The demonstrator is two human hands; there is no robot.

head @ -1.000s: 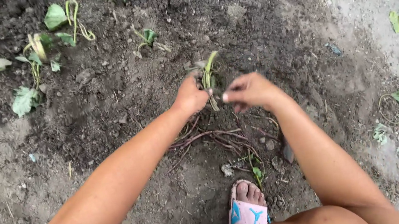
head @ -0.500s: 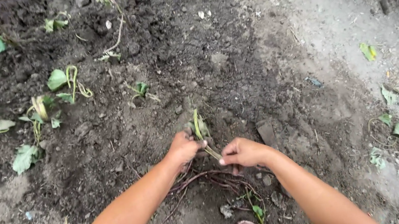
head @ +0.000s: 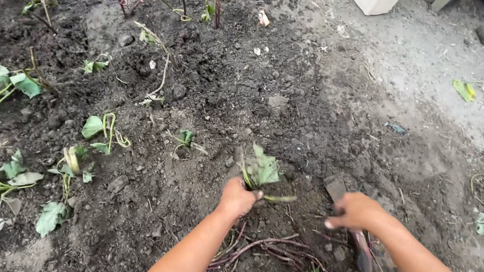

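Gripping a leafy cutting (head: 261,171) upright, the left hand (head: 238,197) was closed on its stem, steadying it in soil; the right hand (head: 355,211) clasped a trowel (head: 351,228).

Head view, steeply downward (close)

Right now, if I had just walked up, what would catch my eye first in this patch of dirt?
Probably the left hand near the middle, pressing a leafy green cutting into the dark soil. Beside it, the right hand grips a soil-caked digging tool. A row of planted cuttings runs off to the left, with reddish vines lying between the arms.
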